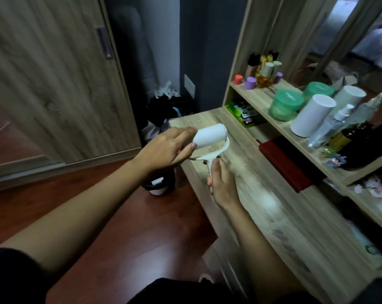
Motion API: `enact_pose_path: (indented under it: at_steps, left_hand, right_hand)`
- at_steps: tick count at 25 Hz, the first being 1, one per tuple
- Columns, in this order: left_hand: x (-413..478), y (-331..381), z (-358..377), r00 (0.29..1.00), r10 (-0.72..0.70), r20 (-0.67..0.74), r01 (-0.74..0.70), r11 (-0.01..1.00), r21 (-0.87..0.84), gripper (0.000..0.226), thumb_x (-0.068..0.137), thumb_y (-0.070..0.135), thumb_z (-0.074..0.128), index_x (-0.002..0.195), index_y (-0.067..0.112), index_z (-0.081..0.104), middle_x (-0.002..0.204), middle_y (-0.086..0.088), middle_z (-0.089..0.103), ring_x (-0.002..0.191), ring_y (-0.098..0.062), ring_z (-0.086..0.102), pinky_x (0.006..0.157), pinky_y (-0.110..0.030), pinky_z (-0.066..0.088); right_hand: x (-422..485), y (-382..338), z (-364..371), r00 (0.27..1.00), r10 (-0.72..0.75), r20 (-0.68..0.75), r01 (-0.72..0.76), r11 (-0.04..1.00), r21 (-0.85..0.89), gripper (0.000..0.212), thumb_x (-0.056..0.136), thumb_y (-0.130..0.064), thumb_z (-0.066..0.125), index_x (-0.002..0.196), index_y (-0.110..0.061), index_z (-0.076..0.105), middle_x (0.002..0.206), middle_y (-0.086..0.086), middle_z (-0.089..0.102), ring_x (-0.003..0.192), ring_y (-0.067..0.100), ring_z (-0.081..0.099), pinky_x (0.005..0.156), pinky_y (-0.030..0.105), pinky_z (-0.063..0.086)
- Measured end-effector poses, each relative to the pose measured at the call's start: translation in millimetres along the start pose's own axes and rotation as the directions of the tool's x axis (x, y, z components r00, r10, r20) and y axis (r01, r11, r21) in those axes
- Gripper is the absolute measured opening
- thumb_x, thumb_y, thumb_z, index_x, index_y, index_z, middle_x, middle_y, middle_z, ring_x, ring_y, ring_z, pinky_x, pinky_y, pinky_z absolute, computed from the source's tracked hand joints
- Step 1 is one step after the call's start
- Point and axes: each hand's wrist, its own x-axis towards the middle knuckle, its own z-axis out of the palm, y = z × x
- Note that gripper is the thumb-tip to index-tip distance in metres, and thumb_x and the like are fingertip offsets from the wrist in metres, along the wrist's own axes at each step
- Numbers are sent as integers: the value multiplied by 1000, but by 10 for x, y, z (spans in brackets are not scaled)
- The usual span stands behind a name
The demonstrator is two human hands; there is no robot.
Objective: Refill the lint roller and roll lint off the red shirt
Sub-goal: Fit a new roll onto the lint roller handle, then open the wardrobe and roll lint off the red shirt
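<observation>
Desk (262, 194): one lint roller (209, 133); left hand (163, 150), right hand (223, 183) hold.

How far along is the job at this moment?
Refill looks nearly done: the white roll sits on the lint roller; the left hand holds it, the right hand grips the handle. Rolling the red shirt is left; no shirt clearly shows.

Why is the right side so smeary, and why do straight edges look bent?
In the head view the light is dim and motion blur smears the desk top and shelf bottles, while the lint roller, left hand and right hand look fairly sharp. Also in the head view, the wide-angle lens bows the wardrobe door, and a soft sheen lies on the red floor.
</observation>
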Motion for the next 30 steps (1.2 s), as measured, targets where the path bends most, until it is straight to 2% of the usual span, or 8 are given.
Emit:
enact_pose_path:
  at_steps: [3,5,9,16,22,26,30]
  left_hand:
    - [-317,-316,-256,991,-126,-34,125,991,-39,64,95,51,24,131,4,50,126,-17,59,112,-32,58,93,-30,38]
    - [-567,-559,-439,970,-228,-89,223,973,-58,61,93,45,28,134,4,47,132,-15,56,119,-29,54,98,-31,38]
    - [-950,-1083,-733,926,-348,-146,346,937,-38,61,92,44,26,133,4,48,134,-14,55,121,-29,52,99,-30,36]
    - [-1117,-2076,-692,826,-540,-161,540,840,-44,58,94,43,27,140,10,40,146,-12,42,137,-23,36,111,-26,25]
    - [-531,-3237,-465,843,-521,-134,535,839,100,68,91,48,21,140,3,39,147,-17,39,138,-30,34,114,-43,27]
    - [219,-4090,-444,852,-518,-76,522,829,199,71,91,49,19,141,2,35,148,-17,37,139,-31,31,113,-42,24]
    - [748,-4761,-284,891,-452,48,401,831,385,73,89,50,13,142,5,35,148,-17,37,139,-31,31,112,-44,26]
  right_hand:
    - [-4,-117,474,998,-63,7,63,995,-77,27,88,-44,54,93,-18,57,74,-8,63,68,0,60,60,15,43]
    - [2,-228,825,998,-65,17,66,994,-86,22,90,-37,55,95,-16,57,81,-2,65,74,7,60,62,19,42]
    - [109,-445,1404,993,-104,50,106,993,-49,10,92,-30,54,87,-22,53,70,-11,56,67,-10,54,58,6,37]
    - [787,-551,2021,989,-94,110,104,990,-94,20,92,-38,51,83,-20,52,63,-7,54,60,-6,52,53,12,35]
    - [1977,-610,2526,987,-116,112,124,990,-69,16,93,-32,52,81,-22,51,65,-9,55,60,-11,53,53,6,37]
    - [3021,-765,2746,986,-128,108,136,988,-68,16,94,-32,50,87,-18,53,69,-10,55,62,-9,52,57,7,38]
    - [3921,-843,2897,982,-163,98,172,981,-89,23,92,-35,51,88,-13,56,66,-6,55,60,1,53,54,13,39]
